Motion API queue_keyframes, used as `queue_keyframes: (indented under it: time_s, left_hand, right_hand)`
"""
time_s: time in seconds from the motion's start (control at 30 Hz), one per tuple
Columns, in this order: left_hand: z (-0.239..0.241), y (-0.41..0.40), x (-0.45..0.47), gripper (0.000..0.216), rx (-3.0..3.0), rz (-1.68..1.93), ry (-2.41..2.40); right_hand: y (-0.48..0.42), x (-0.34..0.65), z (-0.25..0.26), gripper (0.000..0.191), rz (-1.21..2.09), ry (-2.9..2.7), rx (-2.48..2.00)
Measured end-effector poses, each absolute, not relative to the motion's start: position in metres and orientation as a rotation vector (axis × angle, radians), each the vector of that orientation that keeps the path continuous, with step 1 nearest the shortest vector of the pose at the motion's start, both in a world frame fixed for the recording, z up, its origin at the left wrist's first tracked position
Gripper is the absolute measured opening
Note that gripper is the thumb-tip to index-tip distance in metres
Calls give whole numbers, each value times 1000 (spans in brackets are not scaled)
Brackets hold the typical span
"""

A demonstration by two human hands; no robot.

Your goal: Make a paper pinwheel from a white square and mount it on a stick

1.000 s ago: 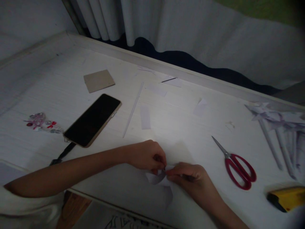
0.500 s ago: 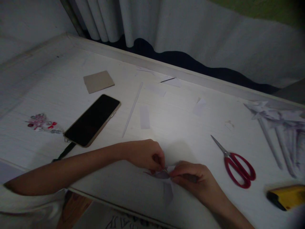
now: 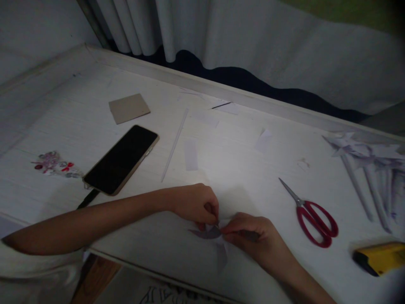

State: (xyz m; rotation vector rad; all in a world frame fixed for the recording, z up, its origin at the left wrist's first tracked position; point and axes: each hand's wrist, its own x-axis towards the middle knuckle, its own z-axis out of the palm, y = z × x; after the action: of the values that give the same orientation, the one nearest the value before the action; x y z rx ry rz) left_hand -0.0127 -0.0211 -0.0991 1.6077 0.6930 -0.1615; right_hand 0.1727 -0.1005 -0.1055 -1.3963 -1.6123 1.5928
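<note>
Near the front edge of the white table, my left hand (image 3: pixel 204 207) pinches the upper side of a small folded white paper piece (image 3: pixel 209 233). My right hand (image 3: pixel 248 232) grips the same paper from the right between thumb and forefinger. Pointed paper flaps stick out to the left and hang below the fingers, in shadow. The exact fold between the fingertips is hidden. To the right of my right hand lie red-handled scissors (image 3: pixel 313 217), their blades slightly pointing to the upper left.
A phone (image 3: pixel 122 160) with a beaded charm (image 3: pixel 57 164) lies left, below a cardboard square (image 3: pixel 129 108). Paper strips (image 3: pixel 190 155) and a thin white stick (image 3: pixel 174 145) lie mid-table. Paper flowers on stems (image 3: pixel 363 164) and a yellow-black tool (image 3: pixel 379 258) are at right.
Both hands stay pinched on the paper, with only small finger shifts. The paper's left flap shows a little more. The whole view has shifted slightly.
</note>
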Motion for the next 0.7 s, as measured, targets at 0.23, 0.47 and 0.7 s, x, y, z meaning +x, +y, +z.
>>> queue_keyframes:
  time_s: [0.23, 0.47, 0.7]
  left_hand:
    - [-100, -21, -11, 11, 1600, -169, 681]
    - [-98, -22, -10, 12, 1644, -166, 682]
    - [-96, -24, -9, 15, 1676, -142, 689]
  right_hand:
    - [-102, 170, -107, 8, 1556, -1599, -1419]
    - [-103, 169, -107, 8, 1518, -1651, -1407]
    - [-103, 166, -107, 9, 1443, -1672, -1389]
